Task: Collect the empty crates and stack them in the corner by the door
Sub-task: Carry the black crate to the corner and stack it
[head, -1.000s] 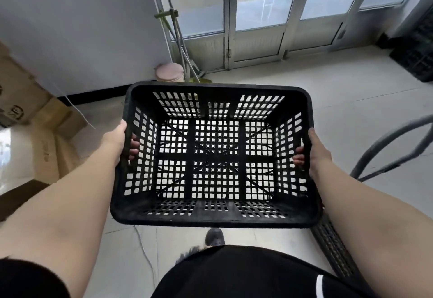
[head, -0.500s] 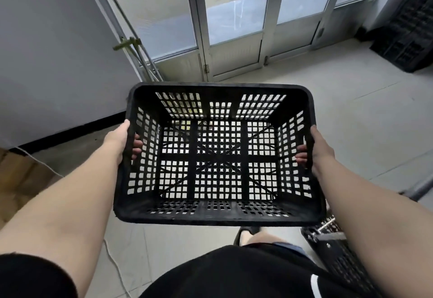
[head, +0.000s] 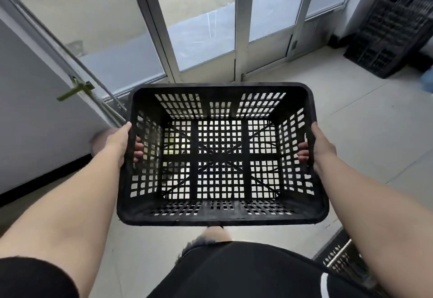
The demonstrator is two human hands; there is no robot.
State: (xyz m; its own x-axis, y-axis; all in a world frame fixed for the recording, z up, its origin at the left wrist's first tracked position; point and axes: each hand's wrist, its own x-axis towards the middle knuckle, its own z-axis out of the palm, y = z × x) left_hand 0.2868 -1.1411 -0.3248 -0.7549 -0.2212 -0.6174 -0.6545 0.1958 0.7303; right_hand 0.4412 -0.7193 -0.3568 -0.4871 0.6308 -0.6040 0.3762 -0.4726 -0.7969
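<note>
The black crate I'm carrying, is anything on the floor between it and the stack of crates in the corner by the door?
Nothing visible: the floor lies bare between the black crate and the stacked crates at upper right.

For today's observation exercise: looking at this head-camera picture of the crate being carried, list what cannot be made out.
- Crates by the door, head view: count unclear, blurred and cut by the right edge.
- Fingertips of the left hand and right hand: hidden behind the carried crate walls.
- Feet: hidden under the crate.
</note>
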